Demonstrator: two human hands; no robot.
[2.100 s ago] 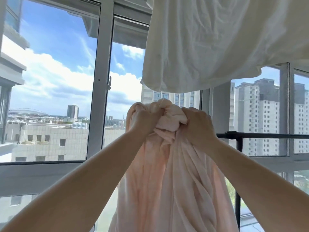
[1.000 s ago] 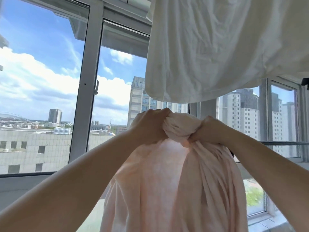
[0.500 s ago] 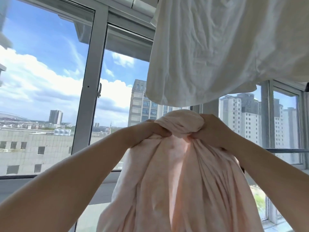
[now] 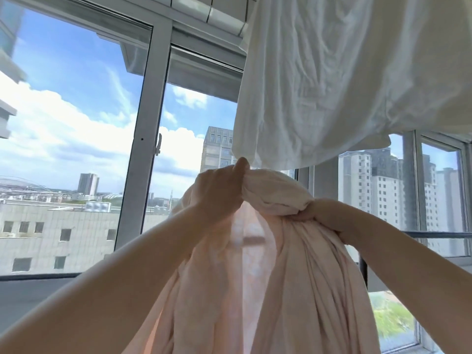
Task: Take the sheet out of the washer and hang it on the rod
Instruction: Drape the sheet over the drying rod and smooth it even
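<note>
A pale pink sheet [image 4: 255, 290] hangs in bunched folds straight in front of me, raised to about head height. My left hand [image 4: 218, 195] grips its gathered top on the left. My right hand [image 4: 316, 209] grips the same twisted bundle on the right, a short stretch of rolled cloth between the two. The hanging rod itself is hidden; I cannot tell where it runs. No washer is in view.
A white sheet [image 4: 344, 80] hangs overhead at the upper right, its lower edge just above my hands. Tall window frames [image 4: 143, 139] stand behind. A dark railing [image 4: 439, 235] crosses behind the sheet at the right.
Both hands have lifted the pink sheet higher and drawn a little apart, stretching the gathered top between them. My view has tilted upward.
</note>
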